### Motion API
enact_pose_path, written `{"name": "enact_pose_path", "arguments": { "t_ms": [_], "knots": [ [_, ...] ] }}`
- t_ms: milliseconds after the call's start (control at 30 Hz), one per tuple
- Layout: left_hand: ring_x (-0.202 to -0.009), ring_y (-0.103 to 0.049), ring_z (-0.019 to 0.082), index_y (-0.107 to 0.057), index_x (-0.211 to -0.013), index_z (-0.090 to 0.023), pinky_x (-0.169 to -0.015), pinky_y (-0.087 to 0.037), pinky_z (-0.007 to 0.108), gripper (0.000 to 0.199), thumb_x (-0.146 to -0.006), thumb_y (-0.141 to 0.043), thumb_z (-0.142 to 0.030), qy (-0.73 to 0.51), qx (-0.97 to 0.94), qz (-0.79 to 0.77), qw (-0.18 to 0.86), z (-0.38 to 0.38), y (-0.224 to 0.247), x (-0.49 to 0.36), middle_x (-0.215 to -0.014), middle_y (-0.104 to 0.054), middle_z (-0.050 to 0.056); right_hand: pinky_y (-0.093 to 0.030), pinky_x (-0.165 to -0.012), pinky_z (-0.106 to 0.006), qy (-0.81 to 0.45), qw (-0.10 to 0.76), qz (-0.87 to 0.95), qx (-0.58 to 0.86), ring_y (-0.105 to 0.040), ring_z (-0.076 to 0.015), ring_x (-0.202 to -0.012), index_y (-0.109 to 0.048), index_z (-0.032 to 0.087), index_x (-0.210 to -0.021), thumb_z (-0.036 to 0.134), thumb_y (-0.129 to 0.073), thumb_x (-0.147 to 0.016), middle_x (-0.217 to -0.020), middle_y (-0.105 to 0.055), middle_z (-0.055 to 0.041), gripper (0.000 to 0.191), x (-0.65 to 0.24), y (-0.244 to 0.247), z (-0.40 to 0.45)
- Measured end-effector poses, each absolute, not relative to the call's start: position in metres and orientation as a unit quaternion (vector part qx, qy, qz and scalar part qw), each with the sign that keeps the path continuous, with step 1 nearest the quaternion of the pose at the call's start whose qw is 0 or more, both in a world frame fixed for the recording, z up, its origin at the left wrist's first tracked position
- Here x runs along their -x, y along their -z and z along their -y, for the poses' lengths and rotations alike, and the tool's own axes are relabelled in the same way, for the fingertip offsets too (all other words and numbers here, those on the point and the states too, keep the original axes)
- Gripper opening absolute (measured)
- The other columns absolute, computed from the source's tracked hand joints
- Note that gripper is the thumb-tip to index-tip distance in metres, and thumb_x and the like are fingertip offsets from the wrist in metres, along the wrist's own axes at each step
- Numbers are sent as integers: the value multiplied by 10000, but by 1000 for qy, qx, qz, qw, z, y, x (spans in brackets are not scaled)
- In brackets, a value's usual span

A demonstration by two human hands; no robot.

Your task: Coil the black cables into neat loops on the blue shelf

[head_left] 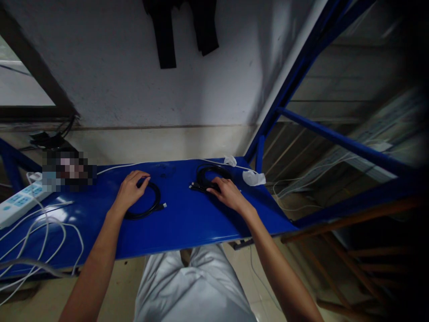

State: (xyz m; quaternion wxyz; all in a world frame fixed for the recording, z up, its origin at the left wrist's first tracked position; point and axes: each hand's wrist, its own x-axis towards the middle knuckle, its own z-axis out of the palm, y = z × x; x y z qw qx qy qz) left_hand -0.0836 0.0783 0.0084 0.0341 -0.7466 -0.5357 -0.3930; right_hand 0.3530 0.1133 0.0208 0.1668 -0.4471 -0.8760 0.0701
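Cupping left hand (140, 182) over round coil (158, 195), plug (164, 205) rightward; curling right hand (228, 193) over cable bundle (200, 176); cannot tell either grip.

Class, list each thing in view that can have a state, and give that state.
Left black cable: coiled, connector end free
Right black cable: coiled
Left hand: curled, at the left black cable; grip unclear
Right hand: bent, on the right black cable; grip unclear
Power strip: lying flat; on or off unclear
White cords: loosely looped
White wads: crumpled
Dark garment: hanging
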Motion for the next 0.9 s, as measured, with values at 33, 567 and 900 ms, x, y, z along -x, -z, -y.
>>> {"name": "enact_pose_path", "arguments": {
  "t_ms": [33, 567, 900],
  "knots": [
    [-1024, -700, 248, -752, -1121, -214, -1008, -539, 415, 205, -1063, -598, -337, 393, 747, 535, 34, -78, -9, 83, -1073, -759, 84, -505, -981, -393, -62, 165, 874, 453, -732, -297, -1110, -652, 163, -1232, 447, -607, -1110, -1173, -779, -152, 312, -353, -23, -114],
    [-1015, -701, 251, -750, -1109, -212, -996, -542, 417, 218, -1076, -591, -357, 384, 754, 532, 27, -77, -10, 79, -1053, -761, 84, -296, -629, -300, 34, 105, 848, 518, -777, -293, -902, -565, 177, -1304, 483, -366, -1189, -1060, -819, -131, 382, -344, -50, -139],
    [-982, -720, 235, -764, -1076, -210, -982, -552, 405, 205, -1075, -603, -337, 411, 749, 519, 33, -75, -18, 75, -1026, -779, 76, -225, -626, -318, 160, 184, 802, 546, -723, -281, -762, -626, 145, -1208, 501, -315, -1186, -865, -790, -136, 473, -344, -89, -146]
  ]
}}
